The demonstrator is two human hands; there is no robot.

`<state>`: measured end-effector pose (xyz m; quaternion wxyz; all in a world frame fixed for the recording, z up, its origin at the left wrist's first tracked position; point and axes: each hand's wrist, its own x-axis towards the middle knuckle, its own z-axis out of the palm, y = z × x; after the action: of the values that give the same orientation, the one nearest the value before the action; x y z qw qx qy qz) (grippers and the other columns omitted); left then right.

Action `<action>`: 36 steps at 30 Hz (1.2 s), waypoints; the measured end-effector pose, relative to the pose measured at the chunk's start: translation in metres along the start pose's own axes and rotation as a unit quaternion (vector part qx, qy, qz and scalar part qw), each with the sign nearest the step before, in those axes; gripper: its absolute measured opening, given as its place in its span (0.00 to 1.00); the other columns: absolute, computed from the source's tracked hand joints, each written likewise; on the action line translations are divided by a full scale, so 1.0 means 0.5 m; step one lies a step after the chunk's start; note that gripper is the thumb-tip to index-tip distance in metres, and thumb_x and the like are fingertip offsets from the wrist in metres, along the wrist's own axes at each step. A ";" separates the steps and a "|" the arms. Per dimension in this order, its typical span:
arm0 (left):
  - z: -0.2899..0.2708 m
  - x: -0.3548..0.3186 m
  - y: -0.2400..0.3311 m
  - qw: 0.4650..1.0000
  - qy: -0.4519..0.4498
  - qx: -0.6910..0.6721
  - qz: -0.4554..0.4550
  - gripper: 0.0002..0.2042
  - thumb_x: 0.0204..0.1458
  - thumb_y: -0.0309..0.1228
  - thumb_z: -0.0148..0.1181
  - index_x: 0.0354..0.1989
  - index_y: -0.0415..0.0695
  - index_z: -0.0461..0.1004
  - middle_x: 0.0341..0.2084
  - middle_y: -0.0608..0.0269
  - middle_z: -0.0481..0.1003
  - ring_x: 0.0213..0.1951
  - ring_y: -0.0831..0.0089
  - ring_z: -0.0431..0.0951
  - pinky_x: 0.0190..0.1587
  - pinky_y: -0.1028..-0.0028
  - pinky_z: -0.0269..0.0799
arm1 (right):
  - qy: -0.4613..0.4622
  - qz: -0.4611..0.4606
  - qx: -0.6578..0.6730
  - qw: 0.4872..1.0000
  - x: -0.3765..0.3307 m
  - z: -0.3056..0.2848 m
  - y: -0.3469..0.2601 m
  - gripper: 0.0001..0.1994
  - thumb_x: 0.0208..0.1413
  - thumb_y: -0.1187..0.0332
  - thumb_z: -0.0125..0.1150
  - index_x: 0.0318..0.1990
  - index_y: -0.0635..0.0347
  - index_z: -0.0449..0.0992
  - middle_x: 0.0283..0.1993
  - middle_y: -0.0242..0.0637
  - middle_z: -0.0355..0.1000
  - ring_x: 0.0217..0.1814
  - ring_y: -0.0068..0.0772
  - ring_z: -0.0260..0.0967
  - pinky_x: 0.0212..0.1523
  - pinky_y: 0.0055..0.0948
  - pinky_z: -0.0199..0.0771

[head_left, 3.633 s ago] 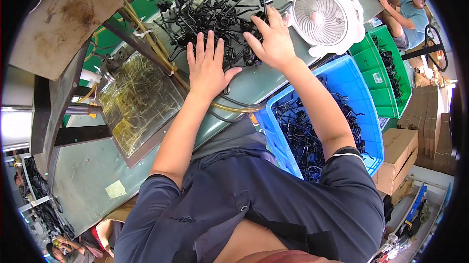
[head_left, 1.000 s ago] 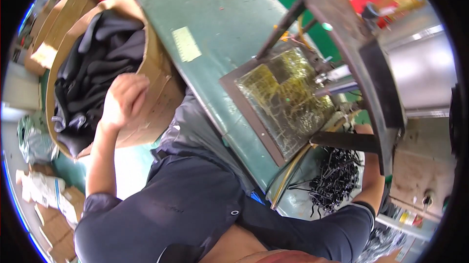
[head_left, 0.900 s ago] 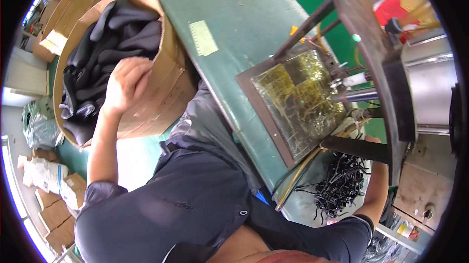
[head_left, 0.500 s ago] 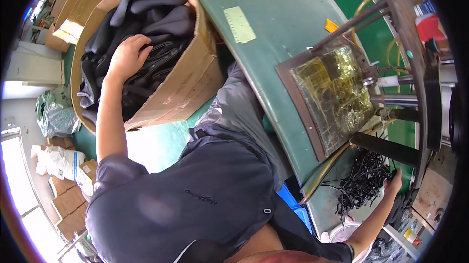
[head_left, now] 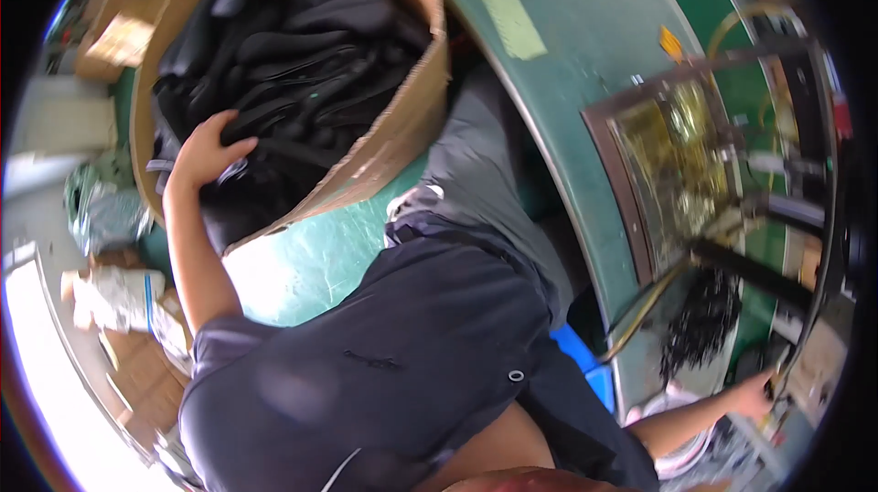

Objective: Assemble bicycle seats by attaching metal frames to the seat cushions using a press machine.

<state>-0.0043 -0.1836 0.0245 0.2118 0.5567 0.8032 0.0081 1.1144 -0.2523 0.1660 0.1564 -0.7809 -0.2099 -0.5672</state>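
Where the left hand (head_left: 206,155) lay: black soft pieces (head_left: 302,71) filled the carton (head_left: 407,131) beneath and beyond its fingertips; thumb and fingers stood apart, with nothing visibly pinched.
Right hand (head_left: 752,395): well apart from the left grip, on the body's other side; blur hid its fingertips, so whether it held anything could not be told.
Risk, pieces: closely overlapped, they could have come up in a clump had one been pulled, neighbours dragging by friction.
Risk, carton: its raw rim, right of the left grip, might have snagged a piece drawn across it.
Risk, black heap (head_left: 700,318): a wide sweep of the right hand, just below it, might have scattered it.
Pieces, surface: matte, rounded, folded, foam-like in look.
Carton, wall: brown board, bowed into a curve.
Plate (head_left: 654,163): rectangular, dark-bordered, glossy with crinkled yellowish film, above the right hand.
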 end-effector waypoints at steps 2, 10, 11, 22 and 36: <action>-0.011 0.017 0.032 0.994 -0.092 -0.057 0.030 0.44 0.44 0.46 0.84 0.67 0.30 0.74 0.63 0.38 0.78 0.67 0.46 0.77 0.72 0.58 0.69 | -0.012 -0.043 0.061 0.997 0.025 -0.045 0.076 0.35 0.45 0.40 0.85 0.43 0.70 0.88 0.40 0.50 0.87 0.38 0.56 0.86 0.40 0.51 0.85; 0.053 -0.010 -0.043 0.993 -0.009 0.087 0.084 0.26 0.44 0.30 0.82 0.52 0.38 0.77 0.47 0.43 0.81 0.50 0.40 0.81 0.54 0.55 0.77 | -0.287 0.185 0.543 0.767 -0.229 -0.392 -0.261 0.37 0.52 0.85 0.73 0.71 0.70 0.65 0.52 0.39 0.75 0.50 0.31 0.75 0.53 0.31 0.81; 0.048 -0.014 -0.013 0.992 -0.001 0.096 0.088 0.23 0.48 0.30 0.79 0.51 0.39 0.78 0.48 0.44 0.81 0.50 0.40 0.81 0.53 0.54 0.76 | -0.314 0.184 0.568 0.738 -0.281 -0.375 -0.240 0.41 0.51 0.87 0.73 0.74 0.69 0.62 0.52 0.38 0.74 0.50 0.30 0.75 0.53 0.30 0.80; -0.154 0.041 0.045 0.823 0.551 -0.007 0.140 0.20 0.69 0.37 0.66 0.59 0.33 0.78 0.49 0.46 0.82 0.50 0.57 0.83 0.58 0.63 0.78 | -0.300 0.154 0.643 0.687 -0.445 -0.417 -0.361 0.31 0.52 0.81 0.72 0.66 0.61 0.75 0.43 0.27 0.69 0.41 0.19 0.67 0.45 0.21 0.72; 0.175 -0.084 1.178 0.580 -0.089 0.030 0.809 0.18 0.54 0.35 0.72 0.51 0.43 0.78 0.36 0.53 0.81 0.39 0.49 0.84 0.42 0.56 0.80 | -0.307 0.152 0.705 0.621 -0.532 -0.430 -0.395 0.25 0.43 0.80 0.75 0.52 0.66 0.74 0.49 0.39 0.72 0.45 0.30 0.74 0.49 0.29 0.78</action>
<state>0.5632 -0.0168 0.1055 0.1711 0.9799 -0.0030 0.1028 0.7667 -0.2258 -0.0199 0.6693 -0.5808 -0.4595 0.0591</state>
